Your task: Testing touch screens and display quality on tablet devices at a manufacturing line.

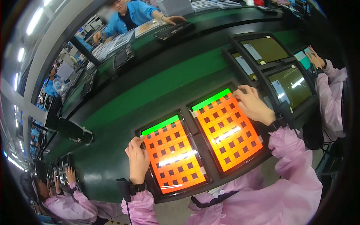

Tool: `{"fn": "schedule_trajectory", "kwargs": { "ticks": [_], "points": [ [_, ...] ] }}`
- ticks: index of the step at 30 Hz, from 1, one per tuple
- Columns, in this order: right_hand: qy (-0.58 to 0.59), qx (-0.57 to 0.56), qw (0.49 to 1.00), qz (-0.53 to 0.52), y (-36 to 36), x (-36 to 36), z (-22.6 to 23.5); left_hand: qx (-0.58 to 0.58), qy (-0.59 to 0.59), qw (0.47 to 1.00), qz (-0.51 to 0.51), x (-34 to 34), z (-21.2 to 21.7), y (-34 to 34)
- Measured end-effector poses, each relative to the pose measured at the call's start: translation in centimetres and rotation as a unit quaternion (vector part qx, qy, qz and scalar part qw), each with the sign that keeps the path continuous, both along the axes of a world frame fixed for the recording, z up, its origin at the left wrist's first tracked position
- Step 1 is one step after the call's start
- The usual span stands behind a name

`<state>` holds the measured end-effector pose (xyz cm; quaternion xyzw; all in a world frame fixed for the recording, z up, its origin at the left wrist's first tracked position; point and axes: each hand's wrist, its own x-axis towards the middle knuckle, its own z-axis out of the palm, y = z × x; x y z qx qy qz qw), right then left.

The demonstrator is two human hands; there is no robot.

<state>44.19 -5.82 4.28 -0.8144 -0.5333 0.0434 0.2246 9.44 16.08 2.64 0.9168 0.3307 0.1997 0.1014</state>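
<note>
A black tray (pixel 197 144) lies on the bench in front of me. It holds two flat panels side by side. The left panel (pixel 173 159) and the right panel (pixel 227 131) both have an orange face with dark squares, a green strip along the far edge and bright glare. My left hand (pixel 138 159) is closed at the tray's left rim, beside the left panel's far corner, fingers bent. At the tray's far right corner my right hand (pixel 255 105) curls its fingers over the rim. The undersides of both grips are hidden.
Right of my tray stand more black trays with dark panels (pixel 290 88). A co-worker's hand (pixel 315 58) is beyond them at the right. Another in pink sits far left, near a black cylinder (pixel 75 131). Across the green bench (pixel 161 84), a person in blue touches a black tray (pixel 173 32).
</note>
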Motion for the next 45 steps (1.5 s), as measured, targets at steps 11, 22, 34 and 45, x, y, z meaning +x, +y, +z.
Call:
{"fn": "schedule_trajectory", "kwargs": {
  "ticks": [11,22,34,45],
  "points": [
    [0.013,-0.086,0.996,0.011,-10.0,-6.7,2.5,-0.047,0.065,0.996,0.045,-5.7,0.9,-11.0],
    [0.017,-0.112,0.993,0.010,-13.2,-9.5,1.9,-0.119,0.154,0.973,0.123,-8.2,2.2,-17.4],
    [0.021,-0.085,0.984,0.154,-11.1,-13.1,0.3,-0.140,0.111,0.984,-0.028,-3.0,1.5,-19.3],
    [-0.014,0.033,0.980,0.194,-2.9,-9.4,1.1,-0.053,-0.011,0.996,-0.074,2.1,1.5,-11.3]
  ]
}}
